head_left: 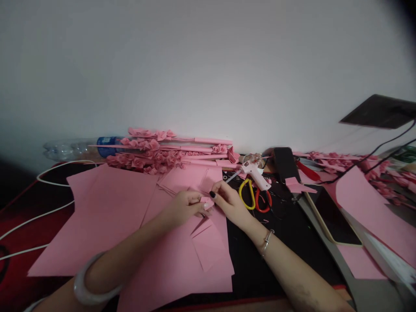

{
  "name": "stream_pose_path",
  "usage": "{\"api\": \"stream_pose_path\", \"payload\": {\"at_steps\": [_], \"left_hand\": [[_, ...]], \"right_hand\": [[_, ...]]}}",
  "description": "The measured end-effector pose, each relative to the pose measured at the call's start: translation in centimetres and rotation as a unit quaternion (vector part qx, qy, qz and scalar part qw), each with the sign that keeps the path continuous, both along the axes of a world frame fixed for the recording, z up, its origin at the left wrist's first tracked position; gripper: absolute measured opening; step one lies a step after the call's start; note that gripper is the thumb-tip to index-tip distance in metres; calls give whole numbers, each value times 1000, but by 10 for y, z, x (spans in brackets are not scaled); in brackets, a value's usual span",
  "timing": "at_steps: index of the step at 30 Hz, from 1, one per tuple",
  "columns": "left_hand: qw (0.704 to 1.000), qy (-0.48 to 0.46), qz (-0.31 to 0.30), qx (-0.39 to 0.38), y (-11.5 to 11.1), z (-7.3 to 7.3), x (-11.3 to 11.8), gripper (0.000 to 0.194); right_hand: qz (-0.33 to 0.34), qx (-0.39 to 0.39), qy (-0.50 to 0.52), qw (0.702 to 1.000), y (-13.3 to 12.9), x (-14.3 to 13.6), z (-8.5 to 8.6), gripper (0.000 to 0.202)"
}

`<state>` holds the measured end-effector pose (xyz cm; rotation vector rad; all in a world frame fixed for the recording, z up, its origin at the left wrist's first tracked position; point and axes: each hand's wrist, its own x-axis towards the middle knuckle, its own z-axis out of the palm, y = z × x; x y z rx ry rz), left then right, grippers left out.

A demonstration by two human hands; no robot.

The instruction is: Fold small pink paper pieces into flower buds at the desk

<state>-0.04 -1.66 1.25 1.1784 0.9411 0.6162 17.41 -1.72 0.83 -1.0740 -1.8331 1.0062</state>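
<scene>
Between my two hands is a small folded piece of pink paper. My left hand pinches it from the left, its fingers closed. My right hand touches its right side with thumb and fingers drawn together. Both hands are above large sheets of pink paper that overlap on the desk. Just below the hands lie smaller cut pieces of pink paper. Scissors with one yellow and one red handle rest to the right of my right hand, near a white glue gun.
Bundles of pink paper flowers line the wall beside a clear plastic bottle. On the right are a black phone-like object, a tablet-like device and a curled pink sheet. White cables cross the left side.
</scene>
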Motion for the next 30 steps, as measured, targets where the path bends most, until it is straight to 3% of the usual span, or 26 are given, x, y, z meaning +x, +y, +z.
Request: {"api": "stream_pose_path", "payload": {"at_steps": [6, 12, 18, 23, 30], "left_hand": [[999, 37, -32, 15, -4, 4, 1, 10], [997, 57, -39, 45, -6, 6, 1, 13], [999, 22, -19, 22, -3, 2, 2, 13], [999, -6, 45, -2, 1, -4, 1, 15], [997, 9, 77, 20, 1, -1, 0, 16]], "right_hand": [[82, 68, -134, 985, -3, -2, 3, 22], [77, 95, -147, 982, -6, -5, 3, 26], [28, 43, -88, 995, -4, -4, 0, 26], [-66, -18, 72, 995, 1, -1, -2, 21], [-46, -34, 74, 996, -3, -4, -1, 25]]}}
